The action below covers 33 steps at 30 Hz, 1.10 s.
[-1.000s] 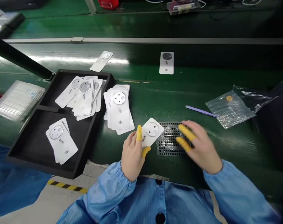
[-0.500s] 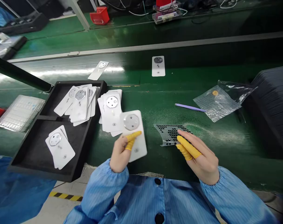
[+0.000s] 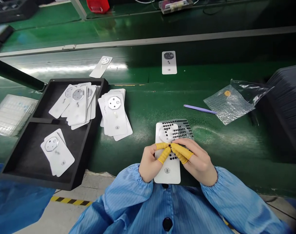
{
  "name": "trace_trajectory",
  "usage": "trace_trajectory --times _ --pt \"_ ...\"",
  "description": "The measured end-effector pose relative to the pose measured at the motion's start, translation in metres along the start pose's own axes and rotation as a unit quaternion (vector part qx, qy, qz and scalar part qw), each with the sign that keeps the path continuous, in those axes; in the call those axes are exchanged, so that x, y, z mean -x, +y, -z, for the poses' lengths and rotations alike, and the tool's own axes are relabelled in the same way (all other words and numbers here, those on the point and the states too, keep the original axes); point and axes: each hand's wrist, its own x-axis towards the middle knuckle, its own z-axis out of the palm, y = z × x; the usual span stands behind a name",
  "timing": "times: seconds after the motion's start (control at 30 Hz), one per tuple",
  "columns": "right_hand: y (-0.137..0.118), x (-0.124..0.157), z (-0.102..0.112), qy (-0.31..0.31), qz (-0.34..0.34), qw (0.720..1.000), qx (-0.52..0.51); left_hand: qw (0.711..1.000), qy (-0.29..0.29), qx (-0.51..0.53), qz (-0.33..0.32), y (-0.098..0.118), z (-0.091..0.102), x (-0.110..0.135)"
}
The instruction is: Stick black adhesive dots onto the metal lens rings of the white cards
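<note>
A white phone back panel [image 3: 167, 177] lies on the bench before me, its round camera area partly covered. Over it is a clear sheet of small black dots [image 3: 184, 128]. My right hand [image 3: 198, 161], yellow cots on thumb and index finger, grips this sheet by its near part. The left hand [image 3: 151, 162], also with yellow cots, is closed in a pinch. Its fingertips meet the right fingertips at one small black dot [image 3: 169, 145]. Whether that dot is loose from the sheet I cannot tell.
Left of my hands is a pile of white panels [image 3: 116, 122], beside a black two-part tray [image 3: 83, 156] holding more. Two single panels lie further back. A purple pair of tweezers [image 3: 200, 109] and a bubble-wrap bag [image 3: 229, 105] lie right. Stacked dark trays [image 3: 288, 94] stand at the right edge.
My left hand has brought the panel right from beside the pile and let it go onto the bench. My right hand has brought the dot sheet over it; both hands' fingertips now meet.
</note>
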Motion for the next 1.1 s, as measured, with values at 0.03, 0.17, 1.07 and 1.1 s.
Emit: trace_trajectory --times 0.03,0.17,1.07,1.1 --pt "0.001 0.000 -0.002 0.000 -0.007 1.000 -0.006 1.000 0.001 -0.020 -0.024 -0.001 0.000 0.000" --pt "0.003 0.004 -0.010 0.026 -0.053 0.998 -0.028 0.984 0.000 -0.117 -0.134 -0.005 0.000 0.000" --pt "0.017 0.001 -0.034 0.051 -0.221 0.972 -0.068 0.958 0.029 -0.253 -0.128 -0.018 0.009 -0.006" --pt "0.014 -0.001 -0.034 0.041 -0.210 0.975 -0.060 0.960 0.032 -0.251 -0.123 -0.017 0.008 -0.006"
